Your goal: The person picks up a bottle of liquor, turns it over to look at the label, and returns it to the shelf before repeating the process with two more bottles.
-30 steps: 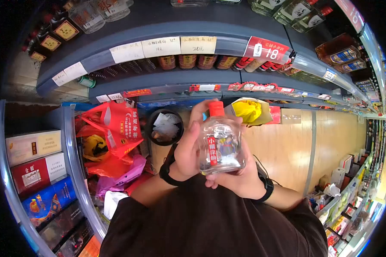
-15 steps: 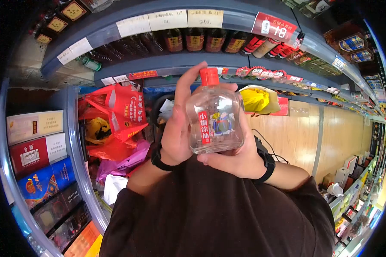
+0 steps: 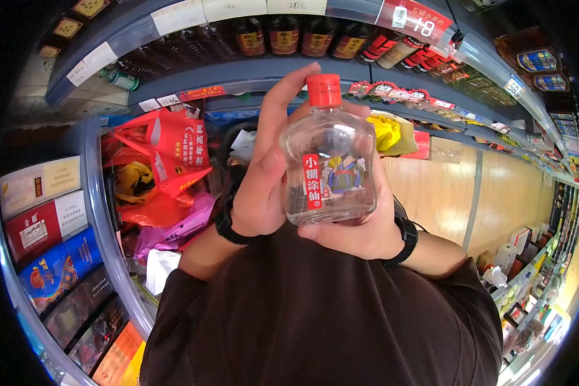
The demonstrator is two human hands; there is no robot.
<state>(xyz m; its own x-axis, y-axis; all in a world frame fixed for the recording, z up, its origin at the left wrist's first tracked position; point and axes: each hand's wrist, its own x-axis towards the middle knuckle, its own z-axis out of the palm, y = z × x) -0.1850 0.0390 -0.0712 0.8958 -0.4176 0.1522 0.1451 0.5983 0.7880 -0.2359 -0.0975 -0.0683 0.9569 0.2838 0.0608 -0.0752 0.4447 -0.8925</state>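
Observation:
A clear glass liquor bottle (image 3: 331, 170) with a red cap and a red label stands upright in front of my chest, its printed face toward me. My left hand (image 3: 264, 177) curves round its left side, thumb along the glass and a finger reaching up behind the cap. From below and the right, my right hand (image 3: 367, 231) grips it, with the thumb under the base and fingers behind. Parts of the fingers of both hands are hidden by the bottle. Black bands circle both wrists.
Ahead, a shelf (image 3: 238, 72) holds rows of dark bottles (image 3: 283, 35) behind price tags. Boxed goods (image 3: 51, 257) fill the shelf at left. Red plastic bags (image 3: 174, 151) and a purple bag (image 3: 174, 228) lie beside it. Wooden floor (image 3: 444, 193) runs off to the right.
The bottle appears slightly closer and farther right in the view, tilted a little more. Both hands keep their hold. The shelves have shifted upward and leftward in view.

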